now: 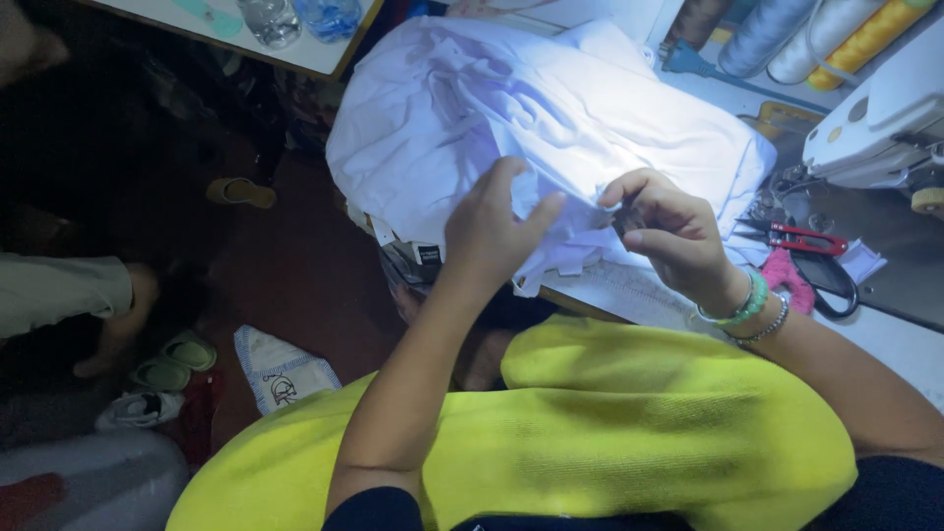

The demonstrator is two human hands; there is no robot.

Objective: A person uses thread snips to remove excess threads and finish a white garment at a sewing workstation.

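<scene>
A large pile of white fabric (551,108) lies on the sewing table in front of me. My left hand (489,228) pinches the near edge of the white fabric between thumb and fingers. My right hand (674,236), with green and beaded bracelets at the wrist, grips the same edge and a small dark object that I cannot make out. Yellow cloth (629,433) covers my lap below both arms.
A white sewing machine (885,128) stands at the right, with red-handled snips (806,239), black scissors (826,280) and thread cones (816,34) nearby. Plastic bottles (295,18) stand on a table at the top left. Sandals and another person's leg (69,295) are on the dark floor at left.
</scene>
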